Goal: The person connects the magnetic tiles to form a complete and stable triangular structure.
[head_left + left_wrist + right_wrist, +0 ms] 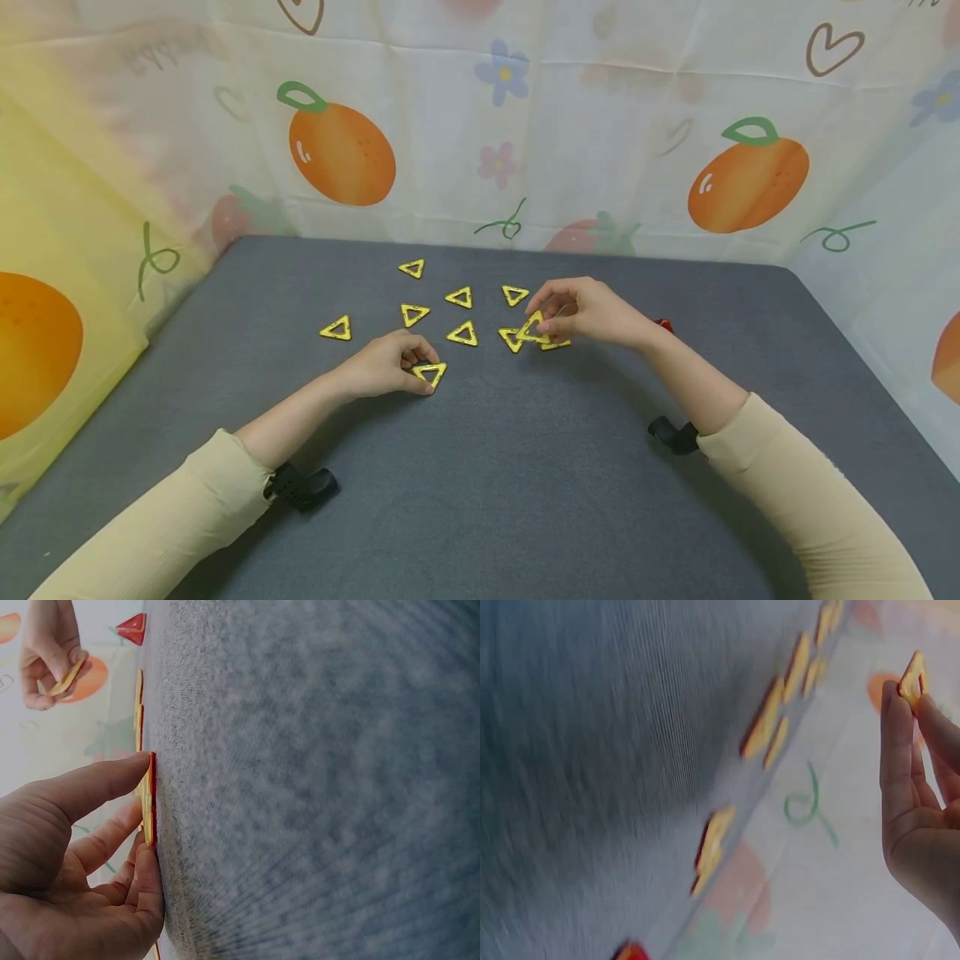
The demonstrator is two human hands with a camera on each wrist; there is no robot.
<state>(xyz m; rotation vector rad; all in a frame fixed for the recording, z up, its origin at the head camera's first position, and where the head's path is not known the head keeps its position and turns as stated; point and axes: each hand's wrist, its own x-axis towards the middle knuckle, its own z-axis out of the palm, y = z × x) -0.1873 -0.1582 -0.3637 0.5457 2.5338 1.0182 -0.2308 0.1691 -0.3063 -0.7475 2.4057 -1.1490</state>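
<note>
The left hand pinched a yellow triangle; to its right, the right hand held another triangle aloft.

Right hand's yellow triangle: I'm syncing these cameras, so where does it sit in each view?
Head: yellow triangle, just right of centre, pinched in the right hand.
Left wrist: yellow triangle at upper left, same hand.
Right wrist: yellow triangle at upper right, same hand.
Shared landmark: the red piece.

Both hands from above, wrist views close
</note>
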